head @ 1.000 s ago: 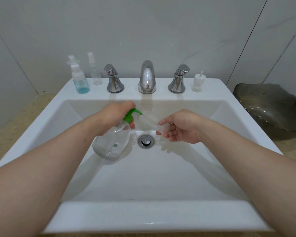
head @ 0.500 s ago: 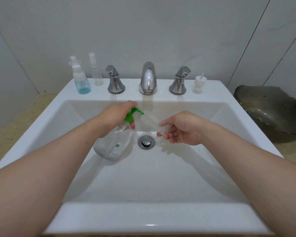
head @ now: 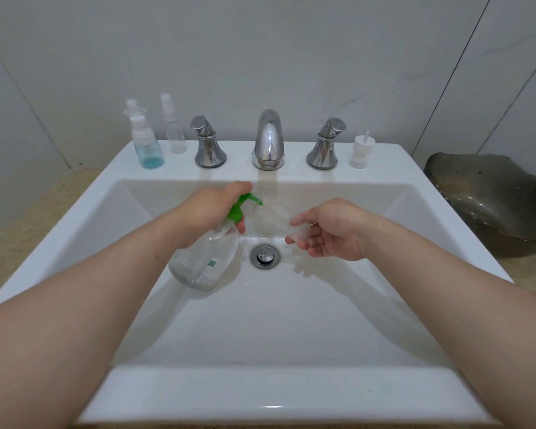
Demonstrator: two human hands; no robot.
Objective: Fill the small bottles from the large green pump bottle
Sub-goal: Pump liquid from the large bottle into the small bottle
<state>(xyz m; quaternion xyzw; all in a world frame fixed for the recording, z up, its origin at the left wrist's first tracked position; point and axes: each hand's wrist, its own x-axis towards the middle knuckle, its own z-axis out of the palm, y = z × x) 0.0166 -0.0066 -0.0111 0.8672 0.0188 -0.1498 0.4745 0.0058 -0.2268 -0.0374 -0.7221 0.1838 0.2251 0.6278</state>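
Over the last second almost nothing had shifted. The left hand (head: 211, 209) still gripped the green pump bottle (head: 205, 261) over the sink (head: 260, 394), its nozzle aimed at the small clear bottle (head: 276, 216) pinched in the right hand (head: 328, 230). Filling seemed to be under way.

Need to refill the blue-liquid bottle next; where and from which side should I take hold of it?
Probably grip the blue-liquid bottle round its body, below the white pump cap, from the front: it stands upright on the sink ledge, another pump bottle close behind, a clear spray bottle at its right.
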